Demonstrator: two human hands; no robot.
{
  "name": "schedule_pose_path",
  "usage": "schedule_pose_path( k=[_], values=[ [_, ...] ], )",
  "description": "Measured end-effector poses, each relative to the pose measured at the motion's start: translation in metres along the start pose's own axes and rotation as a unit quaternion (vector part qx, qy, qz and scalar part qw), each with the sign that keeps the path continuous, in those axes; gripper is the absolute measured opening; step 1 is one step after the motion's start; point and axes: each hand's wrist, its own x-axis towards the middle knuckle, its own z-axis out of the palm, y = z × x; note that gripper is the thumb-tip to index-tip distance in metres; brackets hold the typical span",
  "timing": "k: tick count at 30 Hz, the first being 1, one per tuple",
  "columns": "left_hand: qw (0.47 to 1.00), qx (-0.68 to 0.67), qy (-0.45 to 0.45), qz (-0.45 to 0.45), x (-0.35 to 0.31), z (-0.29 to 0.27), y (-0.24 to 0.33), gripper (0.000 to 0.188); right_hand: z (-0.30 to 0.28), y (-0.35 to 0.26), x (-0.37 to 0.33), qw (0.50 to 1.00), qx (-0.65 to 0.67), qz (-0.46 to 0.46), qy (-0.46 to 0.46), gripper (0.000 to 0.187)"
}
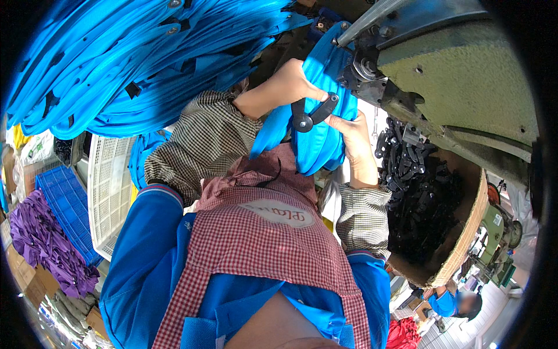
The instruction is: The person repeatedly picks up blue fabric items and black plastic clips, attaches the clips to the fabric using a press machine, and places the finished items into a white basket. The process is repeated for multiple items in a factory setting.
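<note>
A folded bright blue fabric piece (328,70) hangs between my two hands at the head of a green machine (459,87). My left hand (293,87) grips the fabric from its left side, thumb on top and the other fingers hidden behind the cloth. My right hand (356,136) pinches its right edge lower down. Across the front of the cloth lies a black V-shaped hinged piece (303,123) with round ends, close to both thumbs. The fabric's top reaches the machine's metal working parts (365,68).
A big pile of blue fabric pieces (133,64) stands at the far left. Right of me is a cardboard box (474,224) holding many black pieces (415,192). A white basket (110,192), a blue crate (67,203) and purple fabric (49,244) lie left. Another person (450,303) is at lower right.
</note>
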Motion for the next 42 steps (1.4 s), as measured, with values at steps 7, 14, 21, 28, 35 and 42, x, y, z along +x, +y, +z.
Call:
schedule_pose_path(
  k=[7,14,21,28,35,42],
  values=[
    [0.998,0.009,0.052,0.045,-0.002,0.008,-0.001,0.028,-0.003,0.004,-0.001,1.000,0.004,-0.014,0.014,0.028],
    [0.992,-0.119,0.018,-0.026,0.005,0.004,-0.003,0.036,0.009,-0.009,0.002,0.999,0.030,0.007,0.045,0.030],
    [0.988,-0.127,0.036,-0.083,0.004,0.005,0.001,0.035,0.011,-0.007,0.003,0.998,0.025,0.041,0.047,0.031],
    [0.969,-0.173,0.092,-0.151,-0.001,0.005,-0.008,0.022,0.009,-0.006,-0.007,0.843,-0.423,-0.249,0.219,0.031],
    [0.942,-0.287,0.059,-0.165,-0.037,0.024,0.021,0.027,0.025,-0.003,-0.006,0.993,-0.034,0.035,0.104,0.036],
    [0.948,-0.225,0.093,-0.205,-0.051,0.021,0.004,0.028,-0.021,0.007,0.015,0.878,-0.397,-0.120,0.240,0.030]
  ],
)
